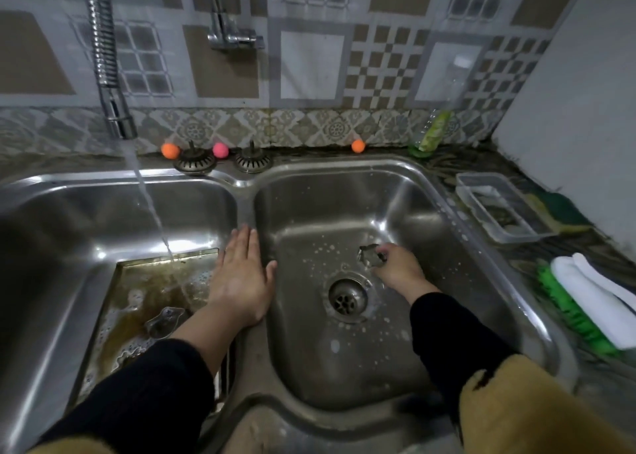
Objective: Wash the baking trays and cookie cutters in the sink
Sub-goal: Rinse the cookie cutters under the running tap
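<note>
A metal baking tray [144,281] lies in the left basin, holding brown soapy water. Water from the faucet [118,116] pours onto its far edge. A metal cookie cutter [165,321] sits in the tray's water near my left forearm. My left hand [241,274] hovers flat and open over the divider between the basins, holding nothing. My right hand [395,264] is low in the right basin [395,212], fingers closed on a small metal cookie cutter [371,255] just beyond the drain [347,297].
Two drain strainers [194,163] and three small coloured balls [170,150] sit on the back ledge. A green soap bottle [432,133] stands at the back right. On the right counter are a clear plastic container [495,206], a green brush [571,316] and a white cloth [595,295].
</note>
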`<state>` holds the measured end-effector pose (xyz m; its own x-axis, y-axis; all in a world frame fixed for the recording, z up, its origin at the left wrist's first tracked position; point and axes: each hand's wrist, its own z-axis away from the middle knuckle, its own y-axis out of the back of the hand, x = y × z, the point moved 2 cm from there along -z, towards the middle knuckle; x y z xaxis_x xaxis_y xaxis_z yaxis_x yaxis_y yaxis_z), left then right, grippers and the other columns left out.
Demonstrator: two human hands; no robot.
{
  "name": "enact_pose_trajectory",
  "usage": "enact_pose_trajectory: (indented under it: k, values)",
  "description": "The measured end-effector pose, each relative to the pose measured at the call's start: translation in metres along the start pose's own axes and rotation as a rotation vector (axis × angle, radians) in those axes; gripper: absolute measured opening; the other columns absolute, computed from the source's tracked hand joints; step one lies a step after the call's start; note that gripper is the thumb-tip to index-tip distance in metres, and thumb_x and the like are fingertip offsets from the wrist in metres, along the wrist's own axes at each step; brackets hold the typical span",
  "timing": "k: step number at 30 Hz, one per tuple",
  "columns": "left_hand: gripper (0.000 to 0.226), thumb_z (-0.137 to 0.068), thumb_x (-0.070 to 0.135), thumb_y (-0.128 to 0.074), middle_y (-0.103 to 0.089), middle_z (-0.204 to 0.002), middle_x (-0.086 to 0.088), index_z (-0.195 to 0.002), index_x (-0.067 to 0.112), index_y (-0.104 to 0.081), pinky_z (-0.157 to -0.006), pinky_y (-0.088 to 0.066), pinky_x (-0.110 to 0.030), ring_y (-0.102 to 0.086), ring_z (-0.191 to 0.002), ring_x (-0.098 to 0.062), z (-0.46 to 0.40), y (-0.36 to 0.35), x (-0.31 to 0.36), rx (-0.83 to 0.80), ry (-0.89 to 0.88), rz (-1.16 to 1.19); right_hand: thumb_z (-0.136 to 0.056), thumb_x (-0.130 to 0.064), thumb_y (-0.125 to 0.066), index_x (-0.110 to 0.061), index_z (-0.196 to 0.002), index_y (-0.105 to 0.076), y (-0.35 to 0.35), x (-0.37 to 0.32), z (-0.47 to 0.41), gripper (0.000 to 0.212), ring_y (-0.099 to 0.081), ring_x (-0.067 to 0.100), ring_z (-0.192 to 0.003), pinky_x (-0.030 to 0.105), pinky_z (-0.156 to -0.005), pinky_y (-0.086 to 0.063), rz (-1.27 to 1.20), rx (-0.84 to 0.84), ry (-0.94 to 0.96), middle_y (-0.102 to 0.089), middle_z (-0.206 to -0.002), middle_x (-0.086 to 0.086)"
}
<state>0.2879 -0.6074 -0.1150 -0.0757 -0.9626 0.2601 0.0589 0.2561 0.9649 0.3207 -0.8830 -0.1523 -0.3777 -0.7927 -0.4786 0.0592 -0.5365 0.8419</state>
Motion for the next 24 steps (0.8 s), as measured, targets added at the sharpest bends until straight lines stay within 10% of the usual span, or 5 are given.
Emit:
enact_pose_trajectory:
  k: [12, 24]
  values:
    - [0.039, -0.097, 0.032, -0.042, -0.037, -0.145, -0.001, -0.134, 0.023, -0.047, -0.108, -0.036, -0.039, -0.04, -0.131, -0.023, 0.048, 0.019, -0.095, -0.165, -0.037, 0.152, -0.09, -0.027, -0.062, -0.023, -0.125, -0.058, -0.034, -0.195, 0.136, 0.035, -0.048, 0.021, -0.123, 0.029, -0.099, -0.037, 0.093, -0.169, 0.626, -0.055, -0.13, 0.002]
    - [0.064, -0.09, 0.041, -0.054, -0.022, -0.153, 0.0, -0.147, 0.031, -0.029, -0.112, -0.03, -0.042, -0.03, -0.138, -0.025, 0.08, -0.012, -0.178, -0.448, 0.149, 0.034, -0.087, -0.012, -0.058, -0.025, -0.112, -0.05, -0.165, -0.217, 0.167, 0.03, -0.054, 0.025, -0.1, 0.036, -0.078, -0.048, 0.574, -0.451, 0.705, -0.054, -0.114, 0.004]
